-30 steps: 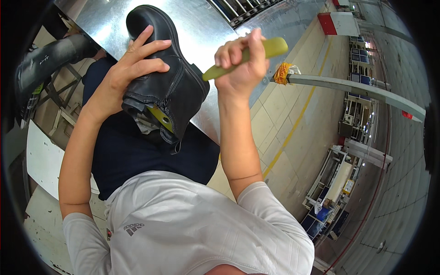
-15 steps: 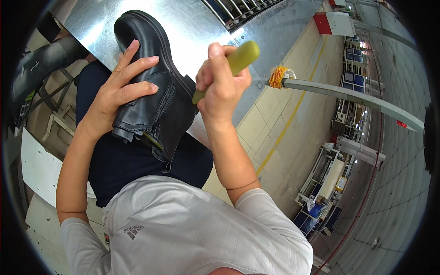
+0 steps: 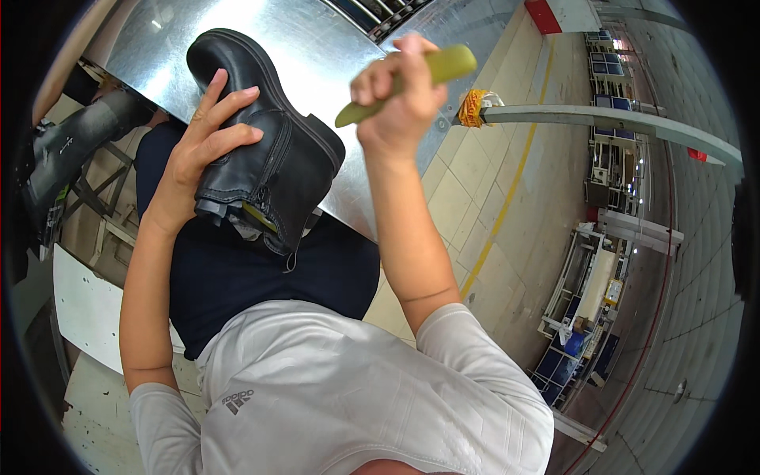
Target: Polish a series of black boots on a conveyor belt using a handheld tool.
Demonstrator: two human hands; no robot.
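At the near edge of the metal table (image 3: 332, 83): a black boot (image 3: 297, 170) is held, its toe pointed over the tabletop, its sole turned rightward, its smooth leather faintly lit.
Boot opening (image 3: 241, 222): yellow-green and grey material is partly shown; the deeper inside is hidden.
Left hand (image 3: 198, 150): the boot is gripped under spread fingers; the thumb is hidden.
Right hand (image 3: 402, 99), over the table's right side: a yellow-green tapered bar (image 3: 453, 63) is clasped in curled fingers, its middle covered. Whether the heel is touched cannot be told.
Roller rack (image 3: 384, 14), beyond the table: cut off.
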